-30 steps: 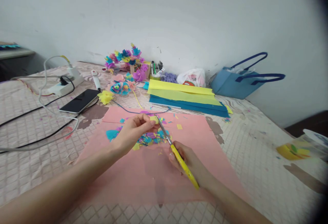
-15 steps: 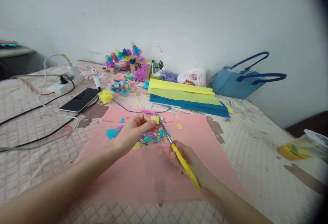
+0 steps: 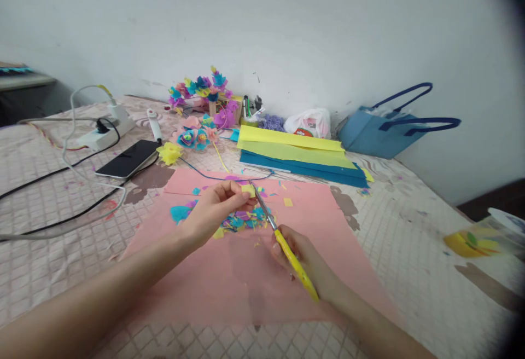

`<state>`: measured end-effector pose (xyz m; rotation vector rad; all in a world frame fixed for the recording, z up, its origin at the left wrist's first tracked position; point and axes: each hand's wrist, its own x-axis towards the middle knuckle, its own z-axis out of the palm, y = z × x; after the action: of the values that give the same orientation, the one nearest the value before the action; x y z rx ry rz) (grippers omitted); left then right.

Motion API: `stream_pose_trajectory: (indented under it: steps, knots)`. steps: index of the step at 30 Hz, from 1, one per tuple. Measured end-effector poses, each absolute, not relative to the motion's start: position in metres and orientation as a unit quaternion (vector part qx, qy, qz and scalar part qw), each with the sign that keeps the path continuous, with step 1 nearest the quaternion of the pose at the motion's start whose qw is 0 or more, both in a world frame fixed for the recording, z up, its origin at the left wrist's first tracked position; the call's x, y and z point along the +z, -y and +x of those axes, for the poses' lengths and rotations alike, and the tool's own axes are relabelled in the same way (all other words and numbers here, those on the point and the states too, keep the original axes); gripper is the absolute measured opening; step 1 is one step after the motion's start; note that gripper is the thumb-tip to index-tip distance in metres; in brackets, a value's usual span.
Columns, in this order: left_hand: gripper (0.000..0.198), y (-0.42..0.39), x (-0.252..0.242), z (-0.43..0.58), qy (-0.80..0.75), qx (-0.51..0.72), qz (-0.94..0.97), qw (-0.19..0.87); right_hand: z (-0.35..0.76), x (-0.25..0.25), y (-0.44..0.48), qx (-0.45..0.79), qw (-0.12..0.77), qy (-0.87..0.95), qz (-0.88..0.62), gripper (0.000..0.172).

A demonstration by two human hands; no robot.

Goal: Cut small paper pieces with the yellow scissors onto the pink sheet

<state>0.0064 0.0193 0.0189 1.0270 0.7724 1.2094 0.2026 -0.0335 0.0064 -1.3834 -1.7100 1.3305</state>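
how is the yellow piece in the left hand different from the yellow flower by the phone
The yellow piece is a small scrap, whereas the yellow flower is larger and many-petaled. The yellow piece is pinched in the left hand close to the blades of the scissors; the yellow flower lies on the tablecloth near the phone. Both are yellow.

The scissors (image 3: 286, 247) are yellow-handled, the paper piece (image 3: 248, 189) yellow, the sheet (image 3: 328, 227) pink, the tablecloth (image 3: 414, 260) pale with brownish lattice.

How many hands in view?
2, both over the pink sheet: the left hand pinches a yellow scrap; the right hand, lower in frame, holds scissors.
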Motion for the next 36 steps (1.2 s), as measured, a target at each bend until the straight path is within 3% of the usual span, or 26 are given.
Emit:
stream_pose_trajectory:
  steps: [16, 36]
  knots:
    - [0.022, -0.023, 0.026, 0.004, -0.327, 0.528, 0.426, 0.658, 0.201, 0.01, 0.034, 0.495, 0.263, 0.627, -0.541, 0.019]
    - [0.023, -0.042, 0.032, -0.019, -0.305, 0.422, 0.527, 0.672, 0.205, 0.014, 0.034, 0.49, 0.237, 0.638, -0.545, 0.009]
